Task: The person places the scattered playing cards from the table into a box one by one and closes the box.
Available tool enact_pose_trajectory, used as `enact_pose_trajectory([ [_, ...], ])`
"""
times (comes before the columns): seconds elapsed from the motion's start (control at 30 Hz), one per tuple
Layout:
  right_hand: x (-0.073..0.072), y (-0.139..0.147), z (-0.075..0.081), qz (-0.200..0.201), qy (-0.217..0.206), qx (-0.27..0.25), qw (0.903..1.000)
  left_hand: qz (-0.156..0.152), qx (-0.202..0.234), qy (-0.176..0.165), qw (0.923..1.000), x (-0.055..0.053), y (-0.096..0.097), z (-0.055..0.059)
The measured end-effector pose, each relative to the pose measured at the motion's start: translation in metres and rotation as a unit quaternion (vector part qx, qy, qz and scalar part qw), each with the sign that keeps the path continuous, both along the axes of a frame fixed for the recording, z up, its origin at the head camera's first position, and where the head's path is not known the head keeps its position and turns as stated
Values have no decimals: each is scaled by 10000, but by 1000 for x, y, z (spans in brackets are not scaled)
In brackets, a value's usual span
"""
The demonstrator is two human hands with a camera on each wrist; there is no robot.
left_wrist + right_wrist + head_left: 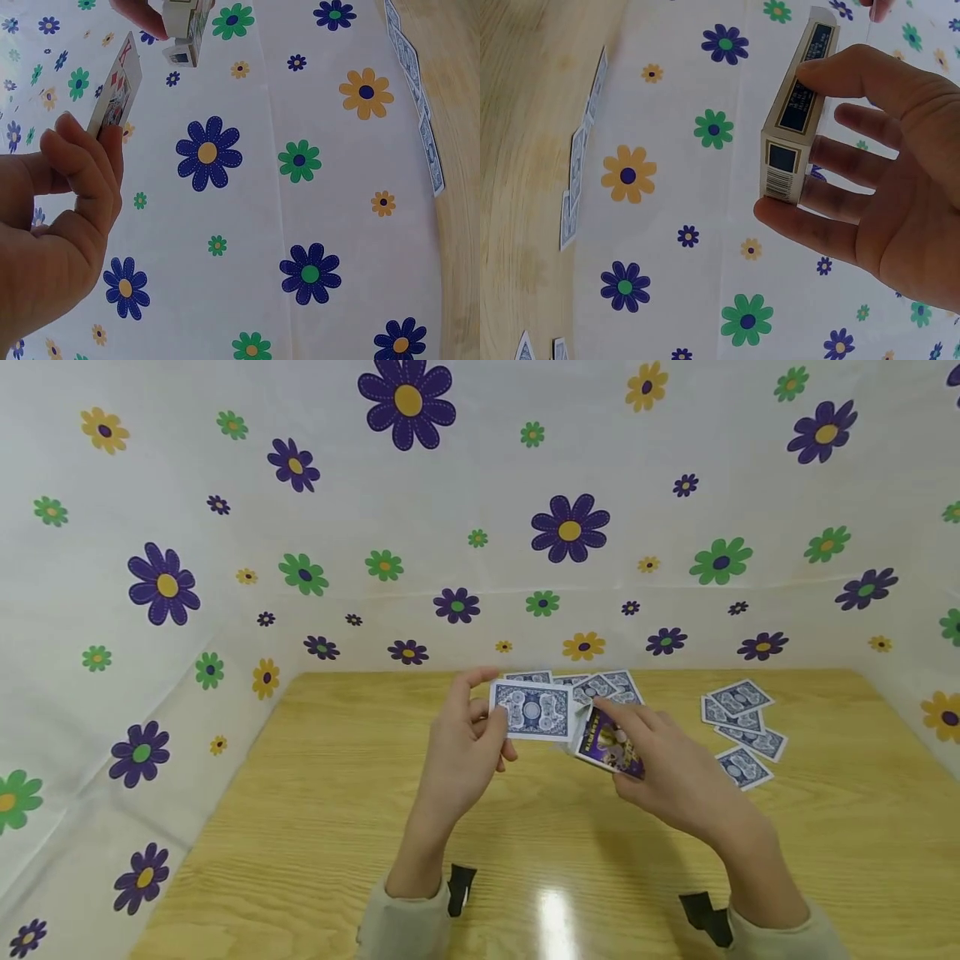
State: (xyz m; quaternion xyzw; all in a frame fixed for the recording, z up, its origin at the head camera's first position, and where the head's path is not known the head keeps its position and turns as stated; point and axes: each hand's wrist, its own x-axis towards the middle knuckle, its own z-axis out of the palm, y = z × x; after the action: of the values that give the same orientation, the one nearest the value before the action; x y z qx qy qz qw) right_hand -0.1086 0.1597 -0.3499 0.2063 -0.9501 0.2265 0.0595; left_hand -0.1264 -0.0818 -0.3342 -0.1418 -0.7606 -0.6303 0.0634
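My left hand (468, 743) pinches a playing card (532, 711) between thumb and fingers, its blue patterned back toward the head view. In the left wrist view the card's face (118, 90) shows a red diamond and part of a court figure. My right hand (671, 768) grips a small card box (609, 745) with a purple picture on its front. The box's open end, flap out, points toward the held card, a short gap between them. A barcode marks the box's near end (783, 169) in the right wrist view. What lies inside the box is hidden.
Behind the hands, several cards (622, 683) lie face down at the table's back edge. Another loose group of face-down cards (738, 718) lies to the right. A flower-printed white cloth (480, 493) walls the wooden table (315, 827) at the back and sides.
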Motion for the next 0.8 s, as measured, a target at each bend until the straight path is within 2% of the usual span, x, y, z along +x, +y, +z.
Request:
enact_pose_trajectory([
  [0.23,3,-1,1,42,-32,8,10000,-97,-291,279,9991,3,0,-2],
  [0.6,3,1,3,49,-48,42,10000,-201,-635,359,9971,2,2,-4],
  [0.8,3,0,2,51,-135,-1,9999,-67,-858,400,9955,3,3,-5],
])
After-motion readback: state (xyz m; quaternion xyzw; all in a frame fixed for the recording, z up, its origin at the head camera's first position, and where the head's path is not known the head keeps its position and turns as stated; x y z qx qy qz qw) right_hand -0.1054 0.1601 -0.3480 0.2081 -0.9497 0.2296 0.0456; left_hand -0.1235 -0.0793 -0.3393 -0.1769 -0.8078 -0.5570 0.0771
